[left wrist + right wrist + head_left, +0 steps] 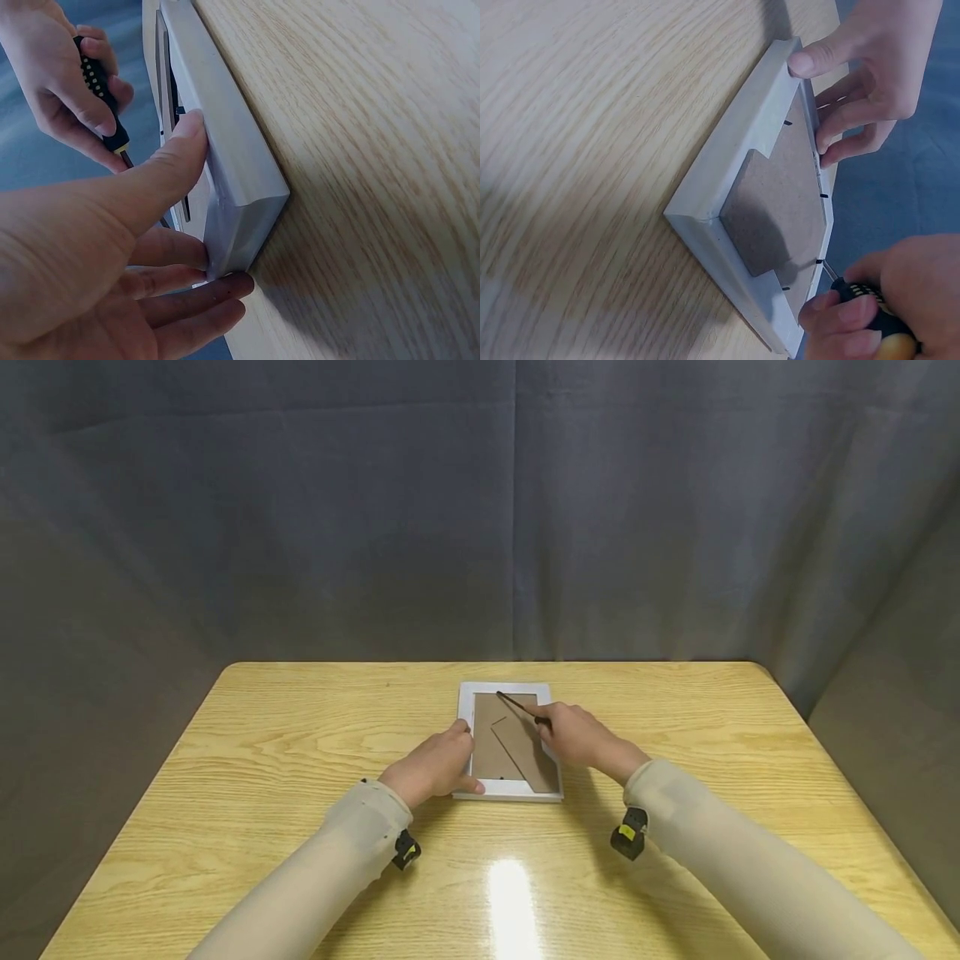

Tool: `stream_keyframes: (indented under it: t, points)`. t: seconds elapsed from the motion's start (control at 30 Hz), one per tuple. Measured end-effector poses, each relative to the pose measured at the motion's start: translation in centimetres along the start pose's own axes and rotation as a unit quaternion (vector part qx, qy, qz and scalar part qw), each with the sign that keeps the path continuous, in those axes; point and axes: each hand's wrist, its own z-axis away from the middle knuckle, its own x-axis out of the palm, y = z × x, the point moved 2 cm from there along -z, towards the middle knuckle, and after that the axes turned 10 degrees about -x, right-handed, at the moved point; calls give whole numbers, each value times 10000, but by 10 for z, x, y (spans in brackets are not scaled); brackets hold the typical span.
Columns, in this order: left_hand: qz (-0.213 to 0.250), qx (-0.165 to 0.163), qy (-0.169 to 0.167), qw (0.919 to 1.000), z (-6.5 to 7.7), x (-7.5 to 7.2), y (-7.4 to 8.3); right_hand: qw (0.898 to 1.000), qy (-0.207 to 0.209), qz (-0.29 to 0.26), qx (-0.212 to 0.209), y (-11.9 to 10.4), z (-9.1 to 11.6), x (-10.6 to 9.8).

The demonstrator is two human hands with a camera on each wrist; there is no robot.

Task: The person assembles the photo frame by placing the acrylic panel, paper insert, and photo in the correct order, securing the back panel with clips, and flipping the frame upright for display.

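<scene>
On the table (247,760), a white frame (510,687) is held by the left hand (435,762), a screwdriver (96,79) by the right hand (583,737).

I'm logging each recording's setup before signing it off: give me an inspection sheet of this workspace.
Surface: wood-grain table, with a glare patch on its near part.
Job's things: white picture frame, back side up, with a brown backing panel in it and small black tabs along the panel's edges; screwdriver, tip at the panel's far edge.
Clutter: nothing seen.
Hands: left hand grips the frame near its near-left corner; right hand holds the screwdriver.
Cables: nothing seen.
Surroundings: dark grey curtain behind the table and at both sides.
</scene>
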Motion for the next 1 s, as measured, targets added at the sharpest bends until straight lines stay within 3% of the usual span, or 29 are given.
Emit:
stream_keyframes:
  t: [1.0]
  points:
    - [-4,2,4,10000,-1,0,-1,9992,-376,-40,96,-3,-2,5]
